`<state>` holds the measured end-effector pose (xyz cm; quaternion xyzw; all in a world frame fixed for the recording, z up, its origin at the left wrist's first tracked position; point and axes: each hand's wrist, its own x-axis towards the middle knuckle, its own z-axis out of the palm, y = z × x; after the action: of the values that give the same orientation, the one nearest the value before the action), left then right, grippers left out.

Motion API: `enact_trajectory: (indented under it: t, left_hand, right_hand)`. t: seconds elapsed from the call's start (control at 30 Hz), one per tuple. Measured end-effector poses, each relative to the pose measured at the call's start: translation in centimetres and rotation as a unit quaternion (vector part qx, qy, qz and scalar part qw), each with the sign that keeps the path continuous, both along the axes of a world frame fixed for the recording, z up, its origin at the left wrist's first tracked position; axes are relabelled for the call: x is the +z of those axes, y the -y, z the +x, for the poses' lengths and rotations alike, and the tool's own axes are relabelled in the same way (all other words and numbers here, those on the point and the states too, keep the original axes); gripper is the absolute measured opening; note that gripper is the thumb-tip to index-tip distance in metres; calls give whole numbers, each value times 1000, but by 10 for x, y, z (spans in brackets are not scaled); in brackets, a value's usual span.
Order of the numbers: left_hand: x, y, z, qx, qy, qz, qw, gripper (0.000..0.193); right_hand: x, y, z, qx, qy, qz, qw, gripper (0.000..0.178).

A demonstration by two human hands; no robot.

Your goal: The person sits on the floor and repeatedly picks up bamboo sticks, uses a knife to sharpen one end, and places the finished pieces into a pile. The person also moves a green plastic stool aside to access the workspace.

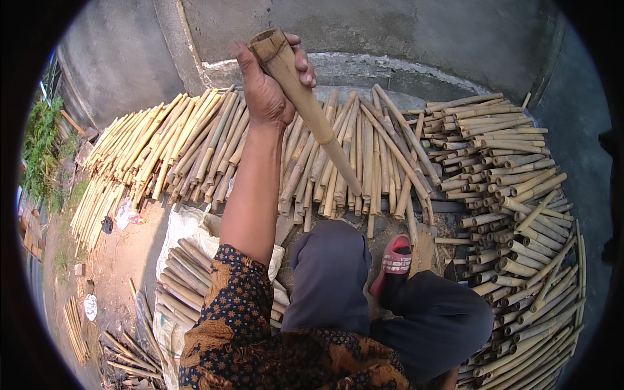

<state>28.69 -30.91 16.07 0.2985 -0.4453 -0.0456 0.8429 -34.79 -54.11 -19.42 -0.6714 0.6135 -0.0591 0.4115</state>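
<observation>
My left hand (272,84) is raised in front of me, its fingers and thumb wrapped round the upper end of a bamboo pole (302,104). The pole slants down to the right, its hollow open end up by the thumb and its lower tip over the stacked poles. One ring-like node shows partway along it. Beneath the held pole lies a wide row of cut bamboo poles (328,172), side by side. My right hand does not show; a small patch of skin at the lower edge by my knee cannot be made out.
A tall pile of bamboo (513,195) stands at the right. Paler poles (156,143) lean along the grey wall (351,29) at the left. More poles (185,279) rest on a white sack (185,224) beside me. My foot in a red sandal (395,263) is in front.
</observation>
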Motion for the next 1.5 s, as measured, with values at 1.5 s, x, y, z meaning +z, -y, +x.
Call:
enact_trajectory:
  t: [1.5]
  left_hand:
    - [-57, 154, -127, -50, -105, 125, 985, 51]
  right_hand:
    - [180, -81, 220, -15, 232, -201, 952, 25]
